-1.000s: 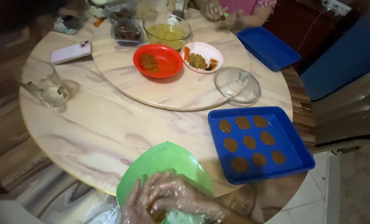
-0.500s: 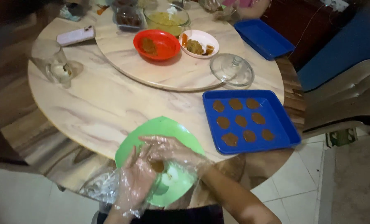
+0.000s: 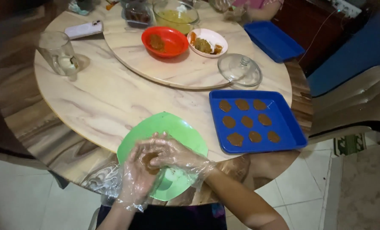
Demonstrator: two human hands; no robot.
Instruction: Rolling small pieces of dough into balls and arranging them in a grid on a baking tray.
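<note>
Both my hands wear clear plastic gloves and meet over a green plate (image 3: 173, 127) at the near edge of the round marble table (image 3: 113, 98). My left hand (image 3: 136, 176) is cupped palm up with a brown lump of dough (image 3: 148, 162) in it. My right hand (image 3: 173, 154) presses on that lump from above. To the right lies a blue tray (image 3: 292, 132) with several flat brown dough patties (image 3: 246, 121) in rows.
A turntable (image 3: 185, 72) carries a red bowl (image 3: 164, 41), a white bowl (image 3: 207, 42), a glass bowl (image 3: 175, 15) and a glass lid (image 3: 239, 69). A glass jug (image 3: 58, 52) and a phone (image 3: 84, 29) sit left. A second blue tray (image 3: 273, 40) and a chair (image 3: 352, 106) are right.
The view has tilted down and drawn back, so my hands and arms show more fully. My hands keep working the dough over the green plate.
</note>
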